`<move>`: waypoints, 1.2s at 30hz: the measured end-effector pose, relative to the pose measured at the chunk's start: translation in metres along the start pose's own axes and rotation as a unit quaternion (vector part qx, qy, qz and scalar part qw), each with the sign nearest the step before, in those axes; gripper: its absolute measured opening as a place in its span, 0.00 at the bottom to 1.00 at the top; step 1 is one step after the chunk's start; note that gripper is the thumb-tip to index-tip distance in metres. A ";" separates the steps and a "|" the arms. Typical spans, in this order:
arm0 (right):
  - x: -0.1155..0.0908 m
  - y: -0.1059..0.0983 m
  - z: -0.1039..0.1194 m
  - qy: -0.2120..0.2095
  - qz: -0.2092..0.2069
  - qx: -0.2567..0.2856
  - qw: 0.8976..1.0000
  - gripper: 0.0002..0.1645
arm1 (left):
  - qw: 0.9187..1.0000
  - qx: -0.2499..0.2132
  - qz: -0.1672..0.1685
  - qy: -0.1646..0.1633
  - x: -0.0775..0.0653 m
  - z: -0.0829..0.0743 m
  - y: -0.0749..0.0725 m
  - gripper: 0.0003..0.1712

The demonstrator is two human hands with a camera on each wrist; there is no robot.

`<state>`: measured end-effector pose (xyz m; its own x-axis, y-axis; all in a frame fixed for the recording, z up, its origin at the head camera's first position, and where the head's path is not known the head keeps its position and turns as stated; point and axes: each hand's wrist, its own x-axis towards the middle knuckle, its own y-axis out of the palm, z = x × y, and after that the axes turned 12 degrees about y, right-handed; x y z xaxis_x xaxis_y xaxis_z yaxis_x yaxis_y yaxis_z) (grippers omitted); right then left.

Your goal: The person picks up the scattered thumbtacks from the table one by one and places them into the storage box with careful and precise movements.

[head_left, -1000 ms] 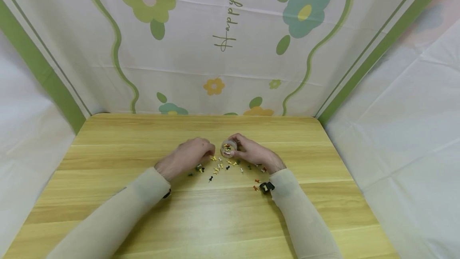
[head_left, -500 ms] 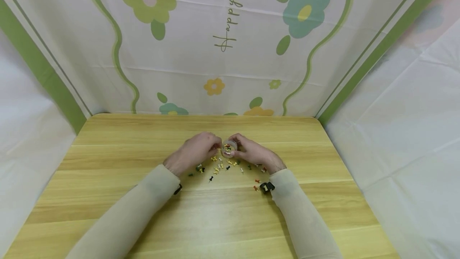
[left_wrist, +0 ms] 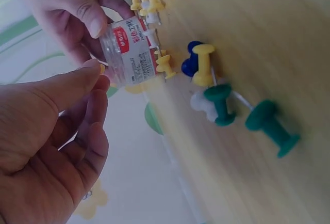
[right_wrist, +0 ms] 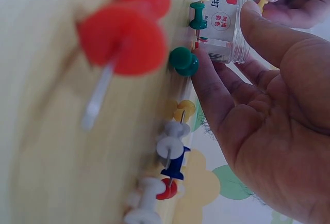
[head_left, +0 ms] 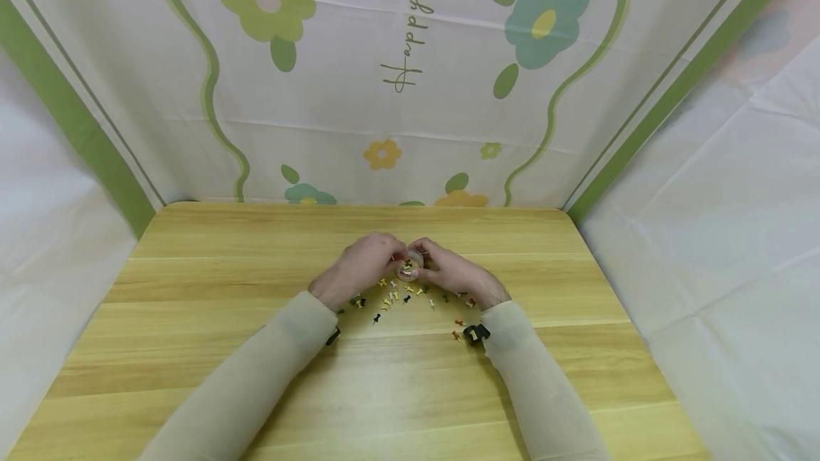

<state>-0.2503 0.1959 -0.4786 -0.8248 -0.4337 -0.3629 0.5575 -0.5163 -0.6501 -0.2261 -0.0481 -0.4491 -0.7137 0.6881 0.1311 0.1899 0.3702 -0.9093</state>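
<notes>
My right hand (head_left: 451,271) steadies a clear plastic jar (left_wrist: 131,51), fingers and thumb around its sides. The jar stands upright on the table with a red-and-white label, and some push pins show inside it from above. At its mouth, my left hand (head_left: 363,267) pinches a yellow push pin (right_wrist: 262,2) between thumb and forefinger. Loose push pins lie about the jar's near side: green pins (left_wrist: 270,127) and a blue pin (left_wrist: 191,61) in the left wrist view, and a red pin (right_wrist: 124,38) large in the right wrist view.
The wooden table (head_left: 397,390) carries the scattered pins, some close to the right wrist, such as a red pin (head_left: 456,336). A black wrist strap (head_left: 476,334) sits on the right sleeve. Behind the table's far edge hangs a flowered white cloth (head_left: 346,105).
My left hand has moved right and slightly away from me, from the loose pins to the jar's mouth, carrying the yellow push pin. The right hand stays on the jar.
</notes>
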 end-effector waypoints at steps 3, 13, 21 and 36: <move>0.001 0.000 -0.001 -0.004 -0.001 -0.004 1.000 0.31 | 1.000 0.004 -0.009 -0.001 0.002 0.000 0.003 0.09; 0.000 -0.001 0.000 -0.005 -0.003 -0.007 1.000 0.31 | 1.000 0.023 -0.015 0.013 0.002 -0.001 0.006 0.09; 0.001 0.000 -0.002 -0.007 0.001 -0.001 1.000 0.30 | 0.997 0.063 0.013 0.039 -0.011 -0.006 -0.001 0.09; 0.001 0.001 0.001 0.002 0.003 0.011 1.000 0.31 | 0.991 0.110 0.047 0.066 -0.046 0.003 -0.002 0.04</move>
<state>-0.2504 0.1945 -0.4788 -0.8213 -0.4343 -0.3700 0.5651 -0.5301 -0.6322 -0.1960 -0.0826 -0.4545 -0.6024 0.7943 0.0788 0.0899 0.1656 -0.9821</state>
